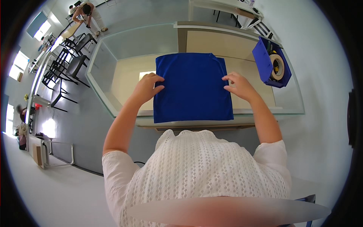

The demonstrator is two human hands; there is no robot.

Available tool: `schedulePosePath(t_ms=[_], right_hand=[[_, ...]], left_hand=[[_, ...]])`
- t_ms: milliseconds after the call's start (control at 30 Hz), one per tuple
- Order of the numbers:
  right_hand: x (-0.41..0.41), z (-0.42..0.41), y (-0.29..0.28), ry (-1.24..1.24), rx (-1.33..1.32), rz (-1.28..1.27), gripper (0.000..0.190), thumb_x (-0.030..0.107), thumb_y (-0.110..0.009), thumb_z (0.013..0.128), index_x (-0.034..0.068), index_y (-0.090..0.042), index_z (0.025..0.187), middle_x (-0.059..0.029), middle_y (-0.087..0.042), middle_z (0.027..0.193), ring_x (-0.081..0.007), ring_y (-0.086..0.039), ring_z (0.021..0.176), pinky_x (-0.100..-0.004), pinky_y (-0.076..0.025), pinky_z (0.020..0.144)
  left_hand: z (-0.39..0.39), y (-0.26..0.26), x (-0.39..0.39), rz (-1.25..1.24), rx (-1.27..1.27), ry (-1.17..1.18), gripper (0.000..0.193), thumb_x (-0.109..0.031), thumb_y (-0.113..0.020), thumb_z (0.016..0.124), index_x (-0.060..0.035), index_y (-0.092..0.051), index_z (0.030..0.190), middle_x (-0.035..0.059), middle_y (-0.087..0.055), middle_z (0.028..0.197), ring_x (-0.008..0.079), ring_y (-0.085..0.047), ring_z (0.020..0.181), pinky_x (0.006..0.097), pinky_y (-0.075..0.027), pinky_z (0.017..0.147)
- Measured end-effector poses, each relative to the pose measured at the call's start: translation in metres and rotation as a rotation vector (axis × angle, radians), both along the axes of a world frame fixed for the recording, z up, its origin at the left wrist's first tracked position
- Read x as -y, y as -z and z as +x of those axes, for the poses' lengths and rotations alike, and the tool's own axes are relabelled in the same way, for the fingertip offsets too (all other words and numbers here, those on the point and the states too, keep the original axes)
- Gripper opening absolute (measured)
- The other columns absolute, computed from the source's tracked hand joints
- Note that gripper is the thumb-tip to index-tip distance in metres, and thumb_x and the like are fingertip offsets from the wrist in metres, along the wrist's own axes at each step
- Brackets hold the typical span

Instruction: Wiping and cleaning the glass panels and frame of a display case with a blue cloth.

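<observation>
A blue cloth [192, 88], roughly square, is spread on a glass-topped table [124, 54] in front of me. Its far right corner is slightly folded or rumpled, and the near side reaches the table's front edge. At the cloth's left edge is my left hand [146, 87], thumb and fingers apart, with the fingertips on or just over the fabric. My right hand [240, 87] is at the opposite edge in a similar pose, its fingertips at the border. Neither hand visibly pinches the cloth.
On the table's right side stands a blue plastic bin [262, 62] holding a roll of masking tape [277, 67] and other tools. A white wall [320, 85] runs along the right. Black chairs [76, 66] stand to the left, and a person [89, 15] bends over a far table.
</observation>
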State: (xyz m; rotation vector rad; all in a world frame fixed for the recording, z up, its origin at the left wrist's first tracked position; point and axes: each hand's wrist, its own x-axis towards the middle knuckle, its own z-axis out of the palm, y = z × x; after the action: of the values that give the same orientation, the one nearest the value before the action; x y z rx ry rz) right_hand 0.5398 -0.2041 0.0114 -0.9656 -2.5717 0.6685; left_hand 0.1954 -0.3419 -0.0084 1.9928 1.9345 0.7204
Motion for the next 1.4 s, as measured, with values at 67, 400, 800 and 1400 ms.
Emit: schedulePosePath(t_ms=[67,400,800,1400], right_hand=[[-0.005,-0.005,0.012,0.03,0.082,0.045,0.023,0.015,-0.069,0.075,0.008,-0.063,0.095,-0.0074,-0.056,0.093,-0.0224,-0.056,0.084,-0.0323,-0.046,0.074],[-0.025,0.007,-0.005,0.026,0.019,-0.242,0.015,0.016,-0.067,0.078,0.005,-0.059,0.086,-0.0048,-0.058,0.08,-0.0161,-0.055,0.072,-0.031,-0.045,0.067],[-0.014,0.001,-0.073,-0.044,-0.095,-0.025,0.018,0.008,-0.063,0.079,0.003,-0.059,0.096,-0.0044,-0.06,0.09,-0.0128,-0.056,0.085,-0.0264,-0.043,0.077],[0.04,-0.037,0.008,-0.142,-0.207,-0.03,0.022,0.016,-0.066,0.076,0.004,-0.062,0.093,-0.0117,-0.06,0.095,-0.0267,-0.057,0.091,-0.0351,-0.046,0.081]], left_hand=[[0.007,-0.003,-0.009,0.087,-0.08,0.05,0.019,-0.018,-0.068,0.076,-0.007,-0.064,0.092,0.0063,-0.06,0.099,0.0257,-0.054,0.099,0.0371,-0.045,0.084],[-0.018,-0.016,-0.016,-0.1,-0.068,0.12,0.015,-0.013,-0.065,0.079,-0.0045,-0.06,0.091,0.0088,-0.06,0.09,0.0247,-0.056,0.088,0.0346,-0.045,0.078],[-0.019,-0.099,0.007,0.042,-0.003,0.12,0.013,-0.008,-0.064,0.077,-0.0031,-0.062,0.09,0.0095,-0.062,0.086,0.0234,-0.056,0.082,0.0325,-0.045,0.071],[0.098,0.025,0.004,-0.009,-0.465,0.211,0.07,-0.045,-0.051,0.085,-0.0086,-0.029,0.14,0.0191,-0.023,0.146,0.0401,-0.018,0.135,0.0631,-0.016,0.103]])
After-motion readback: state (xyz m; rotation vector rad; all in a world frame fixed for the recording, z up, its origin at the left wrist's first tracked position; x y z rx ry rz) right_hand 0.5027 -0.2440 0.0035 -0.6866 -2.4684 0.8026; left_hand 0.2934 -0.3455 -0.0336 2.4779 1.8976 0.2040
